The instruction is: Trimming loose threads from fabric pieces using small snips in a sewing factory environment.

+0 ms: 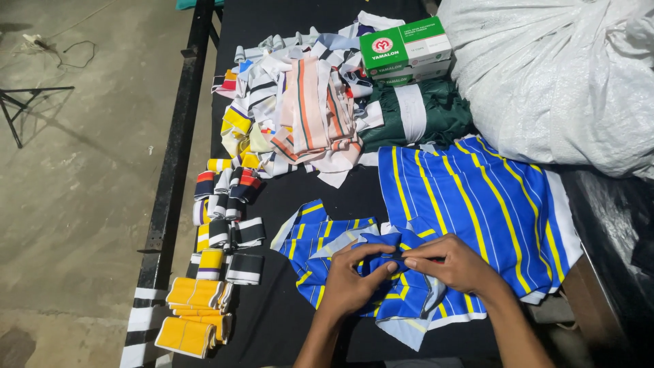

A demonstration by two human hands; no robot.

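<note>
My left hand (pixel 351 279) and my right hand (pixel 453 262) meet at the fingertips over a blue fabric piece with yellow stripes (pixel 402 289), both pinching a fold of it near the table's front edge. The piece lies bunched on a black table (pixel 286 320). A larger stack of the same blue and yellow striped fabric (pixel 477 197) is spread flat just beyond my right hand. A smaller striped blue piece (pixel 310 235) lies to the left of my left hand.
Folded knit bands in yellow, black, white and red (pixel 218 232) line the table's left side. A heap of mixed striped strips (pixel 300 109) sits at the back, beside green fabric (pixel 415 116), a green and white box (pixel 405 51) and a big white sack (pixel 558 75). Concrete floor (pixel 75 191) lies left.
</note>
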